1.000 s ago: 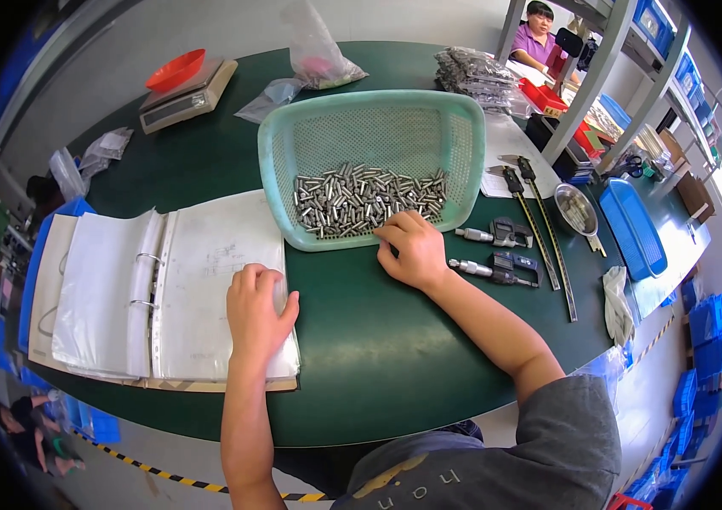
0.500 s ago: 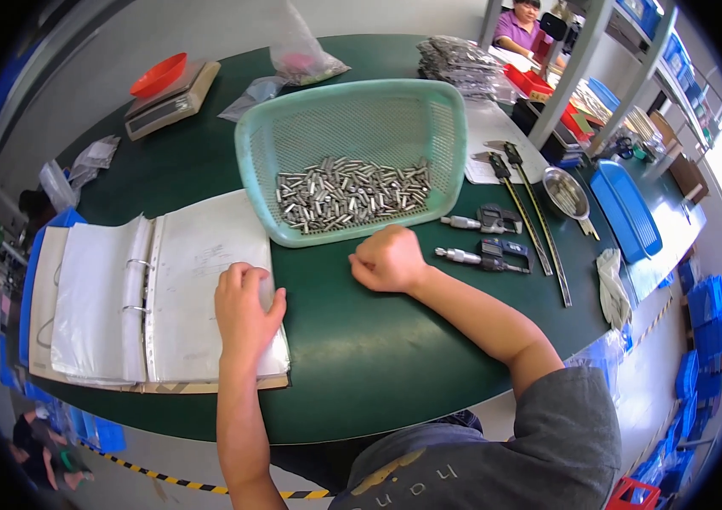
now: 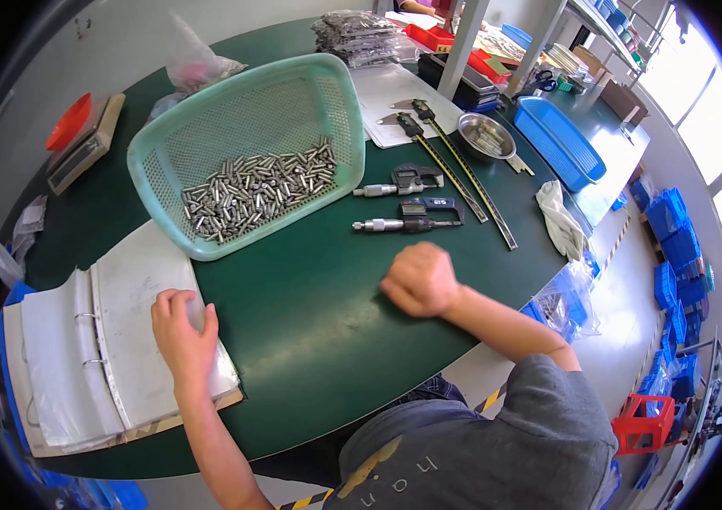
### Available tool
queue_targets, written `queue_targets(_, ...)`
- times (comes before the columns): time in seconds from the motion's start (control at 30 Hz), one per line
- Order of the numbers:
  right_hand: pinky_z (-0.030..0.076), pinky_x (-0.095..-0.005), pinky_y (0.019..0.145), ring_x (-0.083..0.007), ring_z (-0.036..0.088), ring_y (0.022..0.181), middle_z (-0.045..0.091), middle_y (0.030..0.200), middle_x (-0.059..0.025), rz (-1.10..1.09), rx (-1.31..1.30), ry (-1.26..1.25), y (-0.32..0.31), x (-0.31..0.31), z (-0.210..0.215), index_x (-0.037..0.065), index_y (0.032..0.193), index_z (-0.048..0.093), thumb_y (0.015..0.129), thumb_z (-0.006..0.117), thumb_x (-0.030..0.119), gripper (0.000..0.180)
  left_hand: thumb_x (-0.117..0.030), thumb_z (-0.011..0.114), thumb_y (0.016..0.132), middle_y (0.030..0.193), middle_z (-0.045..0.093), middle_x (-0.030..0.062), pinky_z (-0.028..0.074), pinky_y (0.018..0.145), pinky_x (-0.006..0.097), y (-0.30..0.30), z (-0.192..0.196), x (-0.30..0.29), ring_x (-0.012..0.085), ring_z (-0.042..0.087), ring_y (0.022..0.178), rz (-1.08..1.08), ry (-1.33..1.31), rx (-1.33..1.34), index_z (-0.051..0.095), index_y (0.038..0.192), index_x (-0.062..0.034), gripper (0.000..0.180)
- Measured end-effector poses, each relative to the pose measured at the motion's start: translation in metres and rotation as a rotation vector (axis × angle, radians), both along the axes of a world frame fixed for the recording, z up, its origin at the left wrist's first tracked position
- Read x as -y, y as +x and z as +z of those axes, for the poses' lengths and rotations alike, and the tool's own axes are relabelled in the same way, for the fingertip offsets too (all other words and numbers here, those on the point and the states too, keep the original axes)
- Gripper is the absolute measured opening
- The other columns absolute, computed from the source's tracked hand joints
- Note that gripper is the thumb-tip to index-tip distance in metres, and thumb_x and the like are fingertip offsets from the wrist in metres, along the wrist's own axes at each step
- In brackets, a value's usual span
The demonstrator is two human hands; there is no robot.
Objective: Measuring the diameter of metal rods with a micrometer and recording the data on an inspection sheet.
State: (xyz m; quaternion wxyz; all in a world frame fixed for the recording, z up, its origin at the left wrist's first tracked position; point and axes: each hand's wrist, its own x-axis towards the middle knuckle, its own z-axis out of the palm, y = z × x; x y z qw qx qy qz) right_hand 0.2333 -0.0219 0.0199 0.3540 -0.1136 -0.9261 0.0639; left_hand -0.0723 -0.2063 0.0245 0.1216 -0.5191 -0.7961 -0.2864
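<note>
The left hand (image 3: 181, 327) is lying flat, grip spread, on the open binder (image 3: 106, 357) at the worktop's (image 3: 310, 314) near-left edge. Its plastic-sleeved pages are probably slippery and floppy; lifting by the stiff cover edge seems safest. The right hand (image 3: 419, 279) is resting as a fist, grip pressed together, seemingly holding nothing.

Clear plastic bag (image 3: 199, 64) at tabletop (image 3: 310, 323) far edge; stack of clear packets with dark contents (image 3: 359, 36) to its right; small grey screens on two digital micrometers (image 3: 408, 200); another clear bag (image 3: 569, 297) hangs off right edge
</note>
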Motion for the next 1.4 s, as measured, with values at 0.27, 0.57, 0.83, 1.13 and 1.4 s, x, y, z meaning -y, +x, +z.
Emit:
queue_targets(0.27, 0.044, -0.0373, 0.089, -0.0281, 0.055, 0.102, 0.058, 0.104, -0.0117, -0.433, 0.394, -0.238, 0.011, -0.146, 0.029, 0.010, 0.106, 0.065, 0.065, 0.074, 0.039, 0.051, -0.010, 0.071, 0.071, 0.100, 0.051, 0.0107, 0.041, 0.084, 0.041, 0.001, 0.003, -0.003, 0.0315, 0.049, 0.096, 0.038, -0.033, 0.004, 0.056, 0.093, -0.0037, 0.028)
queue_targets(0.57, 0.045, -0.0374, 0.090, -0.0277, 0.055, 0.106, 0.057, 0.109, -0.0104, -0.233, 0.590, -0.321, 0.011, -0.171, 0.040, 0.010, 0.110, 0.063, 0.062, 0.077, 0.042, 0.060, -0.010, 0.071, 0.069, 0.099, 0.052, 0.0108, 0.041, 0.083, 0.040, 0.002, 0.001, -0.001, 0.0313, 0.049, 0.094, 0.015, 0.025, 0.027, 0.056, 0.091, -0.0036, 0.027)
queue_targets(0.83, 0.048, -0.0381, 0.083, -0.0273, 0.059, 0.102, 0.061, 0.104, -0.0102, -0.656, 0.479, -0.296, 0.014, -0.164, 0.052, 0.008, 0.104, 0.065, 0.062, 0.075, 0.048, 0.059, -0.011, 0.071, 0.070, 0.098, 0.052, 0.0105, 0.041, 0.082, 0.040, 0.000, -0.001, 0.000, 0.0310, 0.050, 0.093, 0.005, 0.039, 0.029, 0.057, 0.091, -0.0035, 0.027)
queue_targets(1.13, 0.052, -0.0390, 0.076, -0.0292, 0.066, 0.091, 0.067, 0.099, -0.0151, -0.981, 0.509, -0.352, -0.034, -0.162, 0.034, 0.002, 0.094, 0.069, 0.067, 0.067, 0.061, 0.065, -0.009, 0.070, 0.071, 0.099, 0.052, 0.0104, 0.041, 0.085, 0.039, 0.001, 0.002, 0.000, 0.0307, 0.049, 0.097, 0.018, 0.025, 0.054, 0.057, 0.091, -0.0031, 0.025)
queue_targets(1.4, 0.049, -0.0396, 0.081, -0.0289, 0.059, 0.099, 0.062, 0.101, -0.0121, -0.952, 0.184, -0.322, 0.015, -0.148, 0.017, 0.005, 0.097, 0.068, 0.077, 0.061, 0.045, 0.046, -0.009, 0.071, 0.070, 0.099, 0.051, 0.0106, 0.041, 0.083, 0.040, -0.001, -0.001, 0.000, 0.0310, 0.049, 0.094, 0.004, 0.039, 0.026, 0.056, 0.092, -0.0032, 0.027)
